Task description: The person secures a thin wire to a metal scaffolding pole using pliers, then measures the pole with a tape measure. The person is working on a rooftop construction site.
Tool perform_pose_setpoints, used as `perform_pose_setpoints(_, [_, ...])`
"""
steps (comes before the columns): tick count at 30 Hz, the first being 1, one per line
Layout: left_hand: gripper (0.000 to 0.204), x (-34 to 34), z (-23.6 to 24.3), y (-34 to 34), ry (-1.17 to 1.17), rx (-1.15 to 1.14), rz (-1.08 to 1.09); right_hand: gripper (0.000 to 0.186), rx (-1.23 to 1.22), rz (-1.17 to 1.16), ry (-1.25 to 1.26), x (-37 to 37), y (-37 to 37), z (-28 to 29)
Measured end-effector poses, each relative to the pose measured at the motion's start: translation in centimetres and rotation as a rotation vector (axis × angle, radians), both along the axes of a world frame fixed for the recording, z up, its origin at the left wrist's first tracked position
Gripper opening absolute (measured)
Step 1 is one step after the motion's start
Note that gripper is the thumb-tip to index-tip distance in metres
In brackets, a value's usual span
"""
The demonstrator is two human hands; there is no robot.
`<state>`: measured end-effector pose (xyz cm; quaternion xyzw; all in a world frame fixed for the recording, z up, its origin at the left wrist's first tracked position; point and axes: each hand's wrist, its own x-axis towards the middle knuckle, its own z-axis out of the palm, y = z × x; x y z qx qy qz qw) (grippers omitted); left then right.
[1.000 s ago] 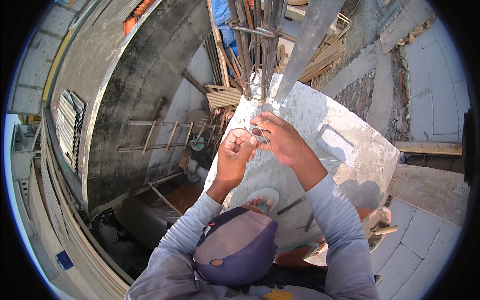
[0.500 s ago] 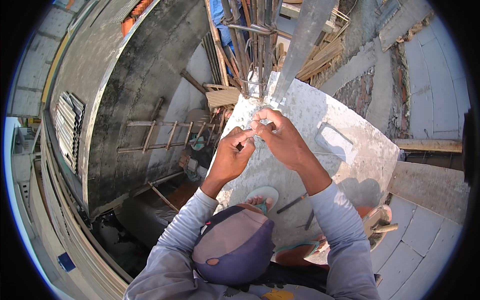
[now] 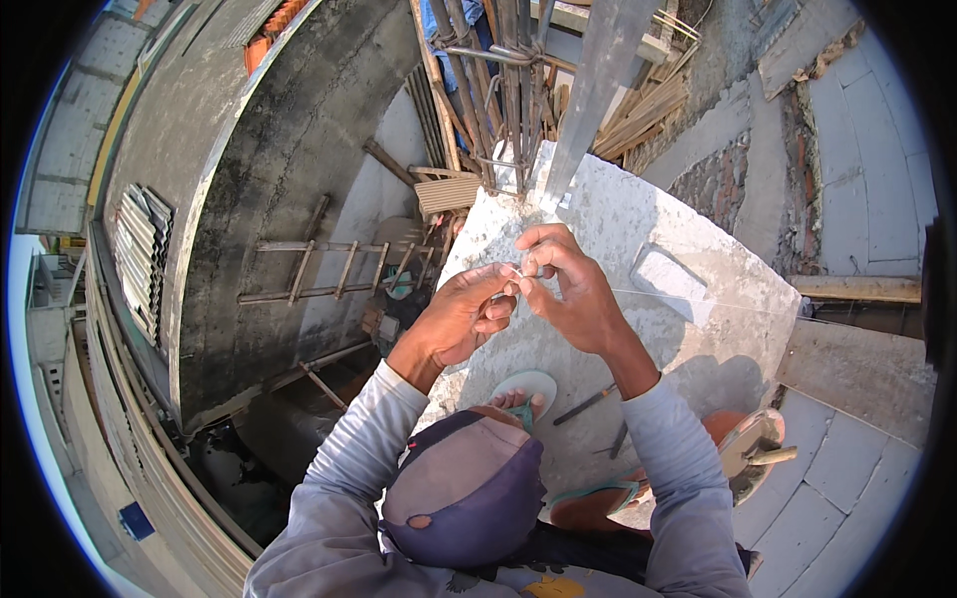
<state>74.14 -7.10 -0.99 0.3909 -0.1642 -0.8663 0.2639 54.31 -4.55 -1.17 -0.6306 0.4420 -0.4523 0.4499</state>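
Over a pale, rough concrete slab [image 3: 598,259], my two hands meet at the fingertips. My left hand [image 3: 464,314] pinches a bit of thin white string between thumb and forefinger, its other fingers loosely curled. Close against it, my right hand [image 3: 576,299] pinches the same string with thumb and fingertips. From the right hand the string [image 3: 738,302] stretches off to the right above the slab. Its end between the fingers is too small to make out fully. A grey metal straightedge or profile [image 3: 588,110] rises from the slab beyond my hands.
Upright steel bars [image 3: 513,90] stand at the slab's far end. On the slab are a light block [image 3: 670,282] and a dark rod-like tool [image 3: 583,404]. A mortar pan [image 3: 750,448] lies right of my sandalled feet. Left of the slab, a ladder [image 3: 344,269] sits over a drop.
Both hands have shifted slightly right. My left hand has turned, and its lower fingers have loosened. A short piece of string now shows between the fingertips.
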Motion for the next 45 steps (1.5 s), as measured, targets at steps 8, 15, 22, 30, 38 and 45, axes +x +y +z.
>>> perform_pose_setpoints(8, [0.011, -0.8, -0.9, 1.7, -0.313, -0.325, 0.092, 0.010, 0.555, -0.190, -0.060, 0.4, 0.1, 1.2])
perform_pose_setpoints(15, [0.009, -1.3, -1.2, 1.6, -0.525, -0.724, 0.160, 0.019, 0.547, -0.081, -0.094, -0.4, -0.3, 1.5])
perform_pose_setpoints(22, [0.008, -1.1, -1.3, 1.5, -0.623, -0.701, 0.083, 0.019, 0.603, -0.036, -0.082, -0.5, -0.5, 1.1])
perform_pose_setpoints(30, [0.009, -1.4, -0.7, 1.7, -0.794, -1.136, 0.141, 0.026, 0.709, -0.027, -0.234, -1.0, -0.8, 1.1])
perform_pose_setpoints(38, [0.014, -2.0, -1.1, 1.1, -0.951, -1.589, 0.207, 0.020, 0.691, -0.032, -0.234, -0.8, -0.9, 0.9])
perform_pose_setpoints(45, [0.003, -1.4, -2.6, 1.4, -0.470, -0.883, 0.259, 0.016, 0.535, -0.067, -0.053, -0.7, -1.1, 1.5])
